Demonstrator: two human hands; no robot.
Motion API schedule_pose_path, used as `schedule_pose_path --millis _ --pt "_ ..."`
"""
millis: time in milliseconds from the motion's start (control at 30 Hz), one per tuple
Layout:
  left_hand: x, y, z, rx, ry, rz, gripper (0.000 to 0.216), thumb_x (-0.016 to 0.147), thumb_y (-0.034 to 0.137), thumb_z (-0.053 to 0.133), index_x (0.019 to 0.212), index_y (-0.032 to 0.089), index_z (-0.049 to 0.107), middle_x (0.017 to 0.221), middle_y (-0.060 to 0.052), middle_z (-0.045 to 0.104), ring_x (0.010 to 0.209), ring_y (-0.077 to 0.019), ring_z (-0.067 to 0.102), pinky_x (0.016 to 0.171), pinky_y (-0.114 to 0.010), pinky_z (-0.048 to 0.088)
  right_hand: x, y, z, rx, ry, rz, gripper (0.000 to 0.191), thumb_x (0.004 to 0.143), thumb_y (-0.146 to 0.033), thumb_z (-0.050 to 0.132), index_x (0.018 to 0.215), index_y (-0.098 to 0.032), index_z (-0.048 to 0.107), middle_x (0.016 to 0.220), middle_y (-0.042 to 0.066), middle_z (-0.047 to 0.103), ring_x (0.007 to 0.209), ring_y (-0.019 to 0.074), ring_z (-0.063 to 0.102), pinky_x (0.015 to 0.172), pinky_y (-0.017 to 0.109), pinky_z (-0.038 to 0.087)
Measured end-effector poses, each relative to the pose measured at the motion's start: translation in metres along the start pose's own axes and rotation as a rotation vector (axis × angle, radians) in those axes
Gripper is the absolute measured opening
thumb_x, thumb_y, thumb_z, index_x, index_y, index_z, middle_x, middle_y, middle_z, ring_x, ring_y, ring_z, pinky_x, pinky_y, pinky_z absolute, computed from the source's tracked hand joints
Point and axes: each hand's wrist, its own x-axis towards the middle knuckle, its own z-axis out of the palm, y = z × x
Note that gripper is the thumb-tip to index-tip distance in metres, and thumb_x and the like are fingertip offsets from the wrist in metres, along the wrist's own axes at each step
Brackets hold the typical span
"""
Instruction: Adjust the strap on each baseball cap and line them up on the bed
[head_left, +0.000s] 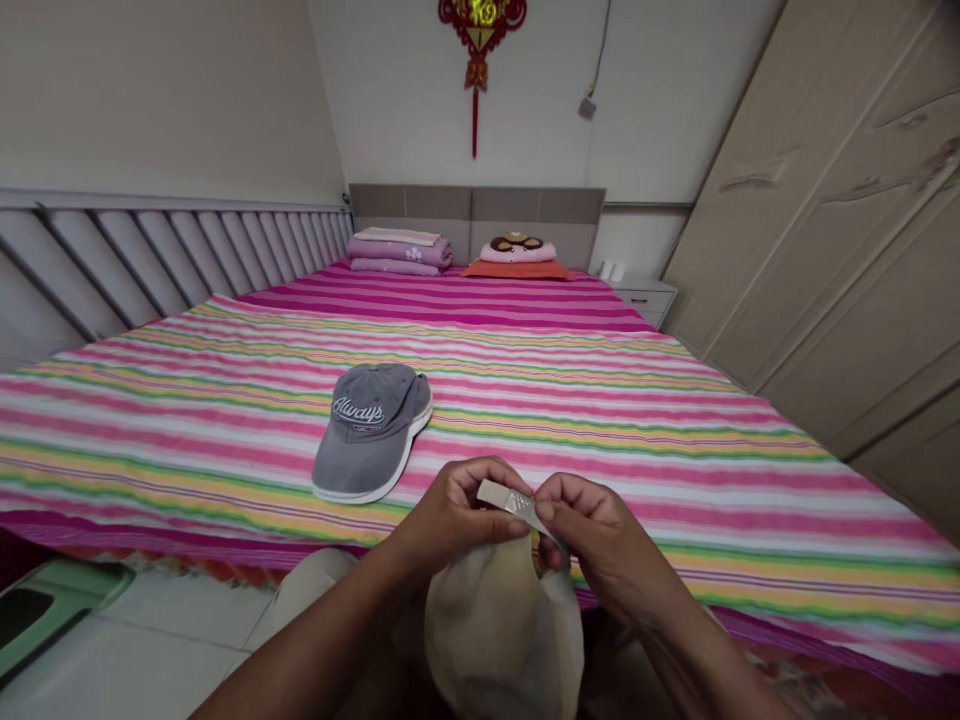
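A beige cap (499, 630) hangs in front of me below the bed's near edge. Both hands pinch its pale adjustment strap (510, 498) at the top of the cap. My left hand (457, 510) grips the strap's left end with closed fingers. My right hand (592, 530) pinches the strap's right part between thumb and fingers. A grey cap (371, 428) with white lettering lies on the striped bed sheet (600, 420), a little left of and beyond my hands, untouched.
Folded pink bedding (401, 250) and an orange-and-pink pillow stack (517, 258) lie at the headboard. A slatted rail (172, 250) lines the left wall. Wooden wardrobe doors (847, 220) stand at the right, a white nightstand (645, 295) beyond. A green object (45, 610) sits on the floor at left.
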Motion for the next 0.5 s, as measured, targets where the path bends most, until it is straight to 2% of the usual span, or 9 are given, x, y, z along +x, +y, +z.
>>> schedule_pose_path --millis 133,200,333,500 --pt "0.0 -0.001 -0.005 -0.024 0.028 0.032 0.025 0.055 0.021 0.075 0.077 0.016 0.064 0.069 0.0 0.057 0.061 -0.0099 0.051 0.059 -0.022 0.038 0.002 -0.004 -0.006 -0.01 -0.145 -0.022 0.03 0.078 -0.045 0.054 0.075 -0.015 0.054 0.058 0.002 0.06 0.052 0.0122 0.053 0.052 0.025 0.041" --pt "0.0 -0.002 -0.008 -0.04 0.027 0.029 0.026 0.055 0.02 0.075 0.077 0.016 0.063 0.07 0.0 0.057 0.062 -0.0102 0.052 0.058 -0.022 0.038 0.004 -0.004 -0.009 -0.042 -0.186 -0.016 0.03 0.076 -0.043 0.056 0.073 -0.014 0.055 0.059 0.003 0.059 0.054 0.0124 0.053 0.055 0.025 0.041" --pt "0.005 -0.001 -0.012 -0.063 -0.001 0.027 0.026 0.055 0.018 0.075 0.078 0.017 0.064 0.07 0.0 0.057 0.06 -0.0089 0.05 0.054 -0.02 0.037 0.009 -0.007 -0.011 -0.034 -0.12 0.025 0.025 0.068 -0.036 0.066 0.065 -0.015 0.052 0.046 -0.004 0.05 0.039 0.0061 0.04 0.043 0.02 0.032" --pt "0.013 0.011 -0.012 -0.018 -0.042 0.077 0.024 0.054 0.018 0.076 0.075 0.017 0.066 0.071 0.0 0.055 0.06 -0.008 0.048 0.053 -0.02 0.035 0.012 -0.024 -0.005 -0.088 -0.106 0.028 0.023 0.067 -0.034 0.065 0.063 -0.015 0.052 0.041 -0.008 0.043 0.034 0.0034 0.031 0.036 0.017 0.021"
